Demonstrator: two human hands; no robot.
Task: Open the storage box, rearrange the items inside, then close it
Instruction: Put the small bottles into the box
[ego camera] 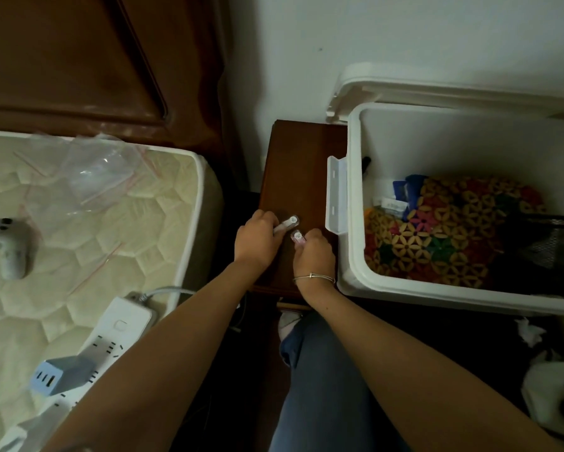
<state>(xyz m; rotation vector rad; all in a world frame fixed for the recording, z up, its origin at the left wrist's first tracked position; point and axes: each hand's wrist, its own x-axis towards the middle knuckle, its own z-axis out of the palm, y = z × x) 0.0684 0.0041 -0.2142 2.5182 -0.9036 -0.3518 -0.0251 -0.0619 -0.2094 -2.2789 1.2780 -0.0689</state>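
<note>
My left hand (257,239): fingers curled round one white tube (288,221).
My right hand (314,252): fingers curled round one pink tube (297,238).
Tubes: two, just beside each other over the one nightstand (300,164).
Storage box (352,223): one, right of the nightstand, its lid (437,89) up, one patterned mat (453,230) inside.

The quilted mattress (117,256) carries clear zip bags (104,171) near its head, a grey game controller (6,246) at its left edge and a white power strip (111,337) with a blue-grey charger (58,375) plugged in. Over the dark wooden nightstand (300,158) — just beside it — the left hand (257,239) grips the left tube (288,222), the right hand (314,252) the right tube (297,238).
</note>
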